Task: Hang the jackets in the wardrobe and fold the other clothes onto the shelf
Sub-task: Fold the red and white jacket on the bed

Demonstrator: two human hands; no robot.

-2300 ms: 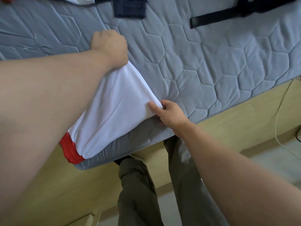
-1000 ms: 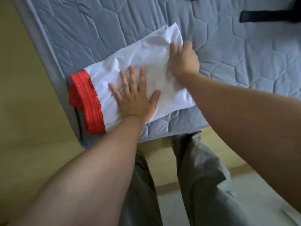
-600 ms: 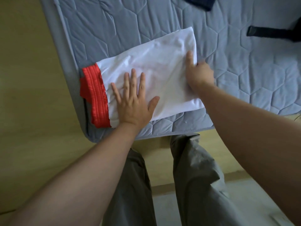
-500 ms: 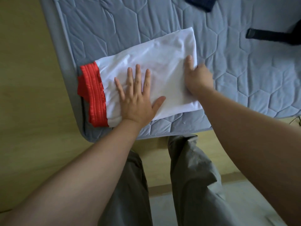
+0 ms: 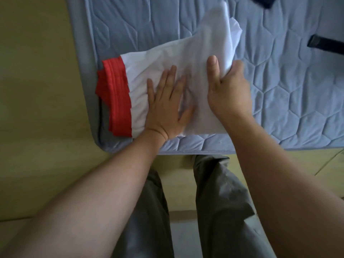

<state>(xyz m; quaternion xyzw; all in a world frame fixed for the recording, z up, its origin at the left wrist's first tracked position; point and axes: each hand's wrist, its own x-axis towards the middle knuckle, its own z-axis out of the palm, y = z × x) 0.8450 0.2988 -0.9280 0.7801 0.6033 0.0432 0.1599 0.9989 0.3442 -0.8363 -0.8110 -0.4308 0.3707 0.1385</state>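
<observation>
The white cloth with a red band [image 5: 167, 58] is lying on the bed [image 5: 279, 90], near its corner. The left hand [image 5: 165, 107] is pressing flat on it, fingers straight. The right hand [image 5: 227, 86] is gripping its raised end, thumb on top.

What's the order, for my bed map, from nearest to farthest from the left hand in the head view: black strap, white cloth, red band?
1. white cloth: directly under the left hand, touching it.
2. red band: just to its left.
3. black strap: far right.
</observation>
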